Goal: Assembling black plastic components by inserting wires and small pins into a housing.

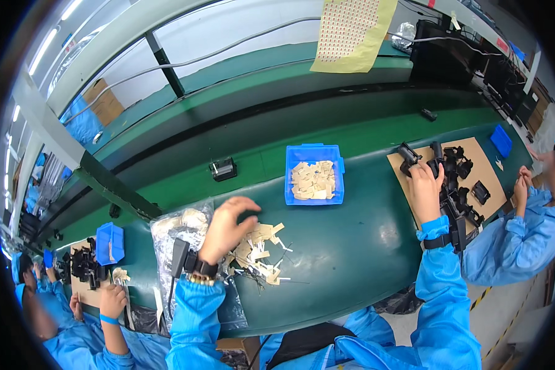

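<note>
My left hand (227,229) hovers at the near edge of a loose pile of beige paper tags (262,251) mixed with thin white strips and dark wires. Its fingers curve with a gap between them and the thumb, and nothing shows in it. Over to the right, my right hand (425,188) is closed on a black plastic housing (408,154), partly hidden by the fingers. That housing is at the left side of a brown cardboard sheet (484,157) that bears several similar black parts (459,166).
A blue bin (290,179) holds more beige pieces. Clear plastic bags (166,246) lie left of the pile. A single black part (222,169) sits farther back. Co-workers in blue sit at the left (74,336) and right (505,246). A post (114,191) stands at left.
</note>
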{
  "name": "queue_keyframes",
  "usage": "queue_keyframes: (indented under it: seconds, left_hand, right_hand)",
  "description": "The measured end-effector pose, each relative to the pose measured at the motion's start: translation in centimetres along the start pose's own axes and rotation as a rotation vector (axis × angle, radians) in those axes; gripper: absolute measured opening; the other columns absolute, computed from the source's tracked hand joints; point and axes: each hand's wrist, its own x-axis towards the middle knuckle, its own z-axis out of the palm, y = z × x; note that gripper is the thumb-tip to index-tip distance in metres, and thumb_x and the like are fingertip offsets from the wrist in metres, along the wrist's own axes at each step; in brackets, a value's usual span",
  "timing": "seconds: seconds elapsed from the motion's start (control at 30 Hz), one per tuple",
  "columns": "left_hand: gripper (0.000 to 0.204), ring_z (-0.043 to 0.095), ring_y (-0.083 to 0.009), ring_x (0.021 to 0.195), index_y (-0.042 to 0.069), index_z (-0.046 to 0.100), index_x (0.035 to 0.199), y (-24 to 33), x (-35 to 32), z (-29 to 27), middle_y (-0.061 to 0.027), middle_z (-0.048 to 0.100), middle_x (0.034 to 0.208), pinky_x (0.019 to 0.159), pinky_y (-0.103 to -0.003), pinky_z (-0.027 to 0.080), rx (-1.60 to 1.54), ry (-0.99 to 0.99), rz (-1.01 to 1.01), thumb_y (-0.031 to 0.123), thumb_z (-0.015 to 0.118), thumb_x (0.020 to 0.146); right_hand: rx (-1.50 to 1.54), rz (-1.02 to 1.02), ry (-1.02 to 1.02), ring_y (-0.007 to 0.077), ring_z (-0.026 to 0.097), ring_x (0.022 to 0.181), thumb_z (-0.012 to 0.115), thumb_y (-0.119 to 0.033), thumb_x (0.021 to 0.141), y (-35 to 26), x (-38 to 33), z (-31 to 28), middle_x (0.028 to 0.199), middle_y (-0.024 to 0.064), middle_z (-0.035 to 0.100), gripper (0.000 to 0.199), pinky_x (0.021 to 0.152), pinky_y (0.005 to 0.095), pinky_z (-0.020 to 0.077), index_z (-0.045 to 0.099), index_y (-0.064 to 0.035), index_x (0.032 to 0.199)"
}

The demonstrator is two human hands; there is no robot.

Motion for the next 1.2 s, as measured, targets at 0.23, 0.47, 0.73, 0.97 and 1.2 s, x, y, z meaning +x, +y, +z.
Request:
queue_keyframes:
  seconds: [0.23, 0.47, 0.73, 0.97, 1.2]
  left_hand:
    - [0.023, 0.058, -0.034, 0.098, 0.002, 0.064, 0.098, -0.7, -3.2, -0.2, -0.0152, 0.06, 0.098, 0.086, -0.041, 0.046, 0.088, 0.004, -0.16, 0.012, 0.074, 0.079]
    - [0.02, 0.058, -0.033, 0.088, 0.002, 0.063, 0.089, -1.4, -1.8, 0.2, -0.013, 0.063, 0.09, 0.078, -0.042, 0.047, 0.149, -0.066, -0.155, 0.012, 0.075, 0.077]
    - [0.007, 0.059, -0.0331, 0.088, 0.002, 0.061, 0.086, -1.7, -2.3, 1.1, -0.0127, 0.064, 0.088, 0.079, -0.042, 0.047, 0.199, -0.002, -0.13, 0.009, 0.063, 0.085]
    - [0.007, 0.06, -0.0319, 0.093, 0.004, 0.064, 0.091, -0.3, -2.0, 1.1, -0.0099, 0.065, 0.095, 0.084, -0.039, 0.048, 0.144, 0.013, -0.153, 0.009, 0.064, 0.085]
    - [0.007, 0.061, -0.0298, 0.102, 0.006, 0.067, 0.09, 0.3, -2.7, 2.1, -0.0078, 0.067, 0.106, 0.101, -0.047, 0.042, 0.143, 0.138, -0.113, 0.008, 0.067, 0.084]
  right_hand:
    - [1.186, 0.032, -0.233, 0.0221, 0.061, 0.084, 0.056, -0.011, 0.097, -7.9, 1.1, -7.8, 0.101, 0.015, 0.063, 0.023, 0.075, 0.0309, 0.0467, 0.056, -0.001, 0.119]
    - [1.364, -0.565, -0.916, 0.0273, 0.064, 0.093, 0.048, -0.024, 0.103, -15.8, -1.0, -5.3, 0.106, 0.0138, 0.064, 0.028, 0.083, 0.0364, 0.0487, 0.054, -0.0067, 0.124]
    - [1.335, -0.649, -0.916, 0.032, 0.067, 0.087, 0.05, -0.026, 0.1, -20.3, -0.9, -0.8, 0.096, 0.0132, 0.07, 0.026, 0.077, 0.0387, 0.0518, 0.059, -0.0077, 0.116]
    - [1.412, -0.462, -0.787, 0.0255, 0.066, 0.081, 0.06, -0.025, 0.095, -20.2, -2.2, -1.3, 0.095, 0.0092, 0.068, 0.023, 0.073, 0.0375, 0.0518, 0.065, -0.0057, 0.106]
    - [1.378, -0.503, -0.63, 0.023, 0.063, 0.084, 0.062, -0.024, 0.094, -20.2, -2.2, -1.2, 0.087, 0.0082, 0.063, 0.021, 0.074, 0.0362, 0.0495, 0.066, -0.0051, 0.101]
